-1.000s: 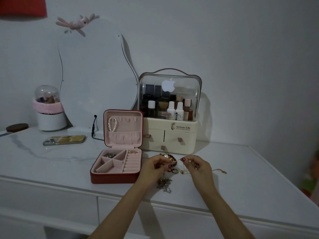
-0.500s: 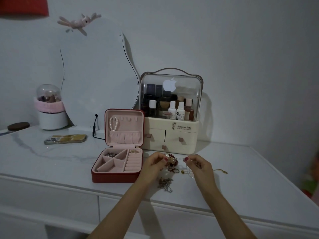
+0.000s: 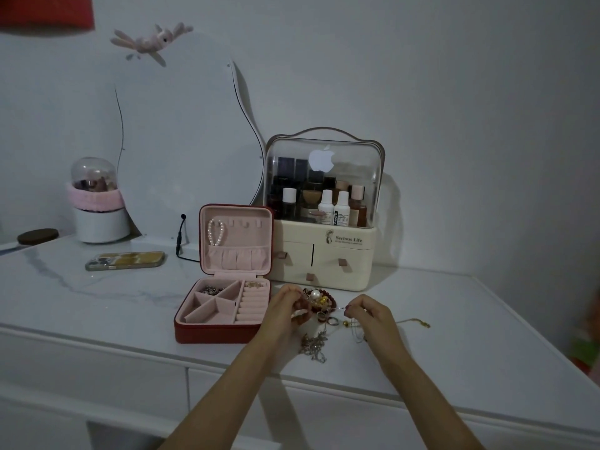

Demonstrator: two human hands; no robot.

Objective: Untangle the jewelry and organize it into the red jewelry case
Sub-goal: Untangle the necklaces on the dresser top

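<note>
Currently, a tangled jewelry pile (image 3: 319,305) is being worked on a white marble-patterned dresser top (image 3: 97,297), just to the right of the open red jewelry case (image 3: 224,306). The left hand (image 3: 284,306) is curled against the left edge of the pile, its fingers bent around a dark red beaded bracelet (image 3: 328,298) and the pieces knotted with it. The right hand (image 3: 370,316) is closed in a pinch on a thin chain (image 3: 339,308) that is drawn taut between it and the pile. A silver chain cluster (image 3: 313,347) is left lying on the dresser between the two wrists, and a gold chain (image 3: 418,321) is stretched out on the surface to the right of the right hand. Small rings (image 3: 328,319) are seen beside the pile.

Inside the case, a pearl bracelet (image 3: 216,232) is hung in the upright pink lid, and some jewelry is already held in the rear compartments of the tray. Behind the case, a cream cosmetics organizer (image 3: 324,254) with a clear dome is placed against the wall, next to a curved mirror (image 3: 181,141). A phone (image 3: 125,260) is laid flat further left.
</note>
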